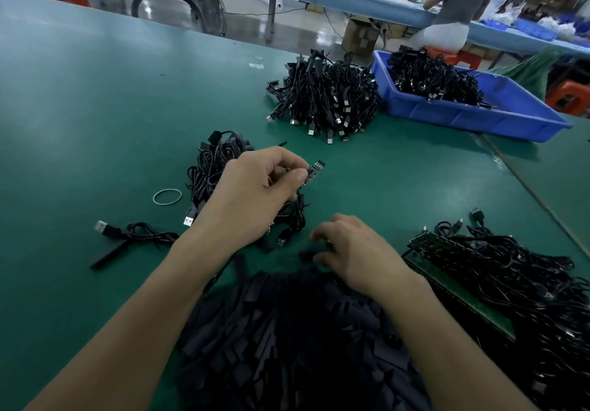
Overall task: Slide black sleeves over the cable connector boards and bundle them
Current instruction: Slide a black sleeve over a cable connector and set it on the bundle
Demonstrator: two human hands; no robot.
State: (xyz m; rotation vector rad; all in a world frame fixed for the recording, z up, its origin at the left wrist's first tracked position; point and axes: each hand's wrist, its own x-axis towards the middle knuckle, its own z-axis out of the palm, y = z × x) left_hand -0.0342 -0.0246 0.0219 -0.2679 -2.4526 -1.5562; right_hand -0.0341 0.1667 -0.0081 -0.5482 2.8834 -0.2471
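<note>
My left hand (255,187) pinches a small connector board (314,170) between thumb and fingers, held above the green table; its black cable hangs down under the hand. My right hand (348,248) lies palm down at the far edge of a big pile of black sleeves (287,340), its fingertips on a loose black sleeve (307,256). Whether it grips that sleeve I cannot tell. A bundle of sleeved cables (217,161) lies just behind my left hand.
A rubber band (167,196) and a single cable (134,235) lie at the left. A large cable heap (325,94) and a blue bin (479,117) of cables stand farther back. Cables with green boards (498,283) are piled at the right. A person sits at the far table.
</note>
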